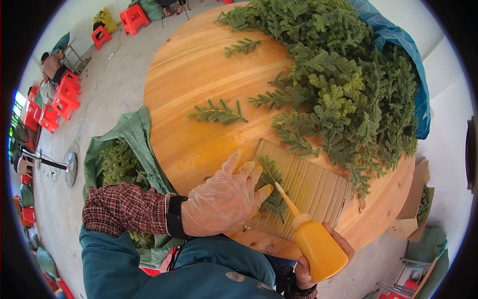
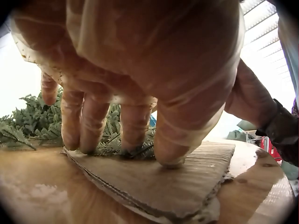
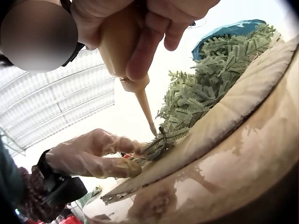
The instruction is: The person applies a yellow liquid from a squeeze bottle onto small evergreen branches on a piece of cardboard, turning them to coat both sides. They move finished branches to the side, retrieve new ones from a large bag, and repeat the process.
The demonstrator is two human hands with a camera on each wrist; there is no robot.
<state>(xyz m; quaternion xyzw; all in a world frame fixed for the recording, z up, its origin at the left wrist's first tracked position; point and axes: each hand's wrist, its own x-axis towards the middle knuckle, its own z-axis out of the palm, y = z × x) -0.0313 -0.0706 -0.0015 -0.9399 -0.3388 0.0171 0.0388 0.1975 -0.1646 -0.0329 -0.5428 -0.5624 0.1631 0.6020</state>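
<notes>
A small fir sprig lies on a piece of corrugated cardboard at the front of the round table. My left hand, in a clear plastic glove with yellow-stained fingertips, reaches in from the left. Its extended fingers press at the sprig's edge, and the left wrist view shows the fingertips pointing down onto the cardboard. In my bare right hand I grip a yellow squeeze bottle, tilted nozzle-down. The bottle's thin tip stands right at the sprig's middle, as the right wrist view also shows.
A large heap of fir branches on blue plastic covers the far right of the table. Loose sprigs lie left of it. A green sack of greenery stands at the left edge, a cardboard box at the right.
</notes>
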